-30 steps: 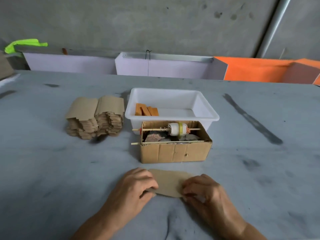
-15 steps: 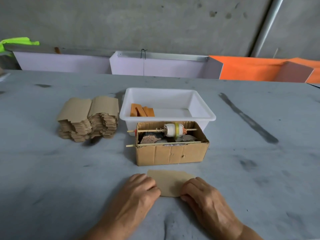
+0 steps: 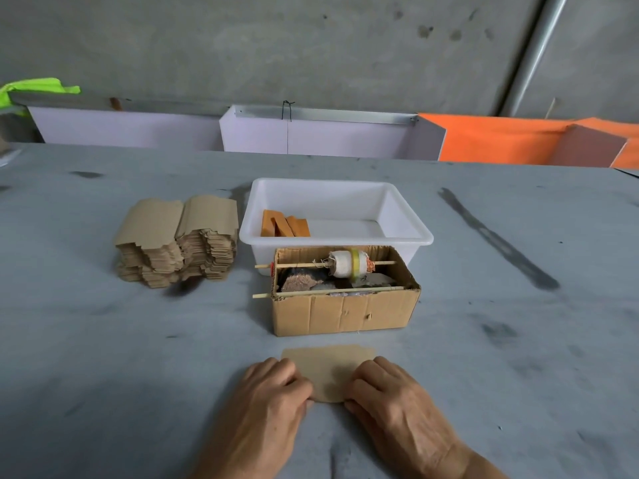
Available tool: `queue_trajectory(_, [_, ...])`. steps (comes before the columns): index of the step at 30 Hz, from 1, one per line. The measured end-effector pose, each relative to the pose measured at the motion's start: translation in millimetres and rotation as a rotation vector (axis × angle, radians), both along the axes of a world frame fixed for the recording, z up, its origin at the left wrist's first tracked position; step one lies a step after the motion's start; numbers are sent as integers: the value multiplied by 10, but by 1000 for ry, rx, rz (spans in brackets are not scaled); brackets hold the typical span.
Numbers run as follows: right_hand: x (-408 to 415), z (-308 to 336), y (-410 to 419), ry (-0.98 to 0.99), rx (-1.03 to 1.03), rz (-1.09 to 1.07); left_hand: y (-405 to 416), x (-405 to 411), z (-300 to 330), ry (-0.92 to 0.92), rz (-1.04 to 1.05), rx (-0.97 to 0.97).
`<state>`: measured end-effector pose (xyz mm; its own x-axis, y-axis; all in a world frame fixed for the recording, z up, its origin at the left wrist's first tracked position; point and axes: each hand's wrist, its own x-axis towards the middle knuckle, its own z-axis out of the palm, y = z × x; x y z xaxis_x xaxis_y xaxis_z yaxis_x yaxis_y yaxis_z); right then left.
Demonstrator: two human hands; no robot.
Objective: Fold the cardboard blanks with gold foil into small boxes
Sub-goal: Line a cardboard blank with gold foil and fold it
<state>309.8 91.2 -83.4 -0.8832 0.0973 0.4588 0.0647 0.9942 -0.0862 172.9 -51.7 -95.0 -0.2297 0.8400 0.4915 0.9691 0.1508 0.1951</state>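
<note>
One brown cardboard blank (image 3: 328, 369) lies flat on the grey table near me. My left hand (image 3: 268, 392) holds its left edge with curled fingers, and my right hand (image 3: 387, 392) holds its right edge the same way. Both hands cover the blank's near corners. A tall stack of more blanks (image 3: 179, 240) stands at the left of the table. No gold foil shows on the top faces.
A cardboard box (image 3: 345, 311) with two sticks and a wrapped spool stands just beyond the blank. Behind it sits a white plastic tub (image 3: 408, 216) holding orange folded pieces (image 3: 285, 224). White and orange bins line the far table edge.
The blank has been laid flatter and squarer in front of me. Both hands have shifted slightly along its side edges and closer together.
</note>
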Motion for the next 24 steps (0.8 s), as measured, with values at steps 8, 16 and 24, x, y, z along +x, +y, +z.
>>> queue_trajectory(8, [-15, -20, -29, -40, -109, -33, 73, 39, -40, -167, 99, 71])
queue_trajectory(16, [-11, -40, -39, -34, -287, -191, 102, 25, -96, -143, 222, 50])
queue_trajectory(24, [-13, -49, 14, -121, -430, -272, 20, -101, -82, -338, 198, -79])
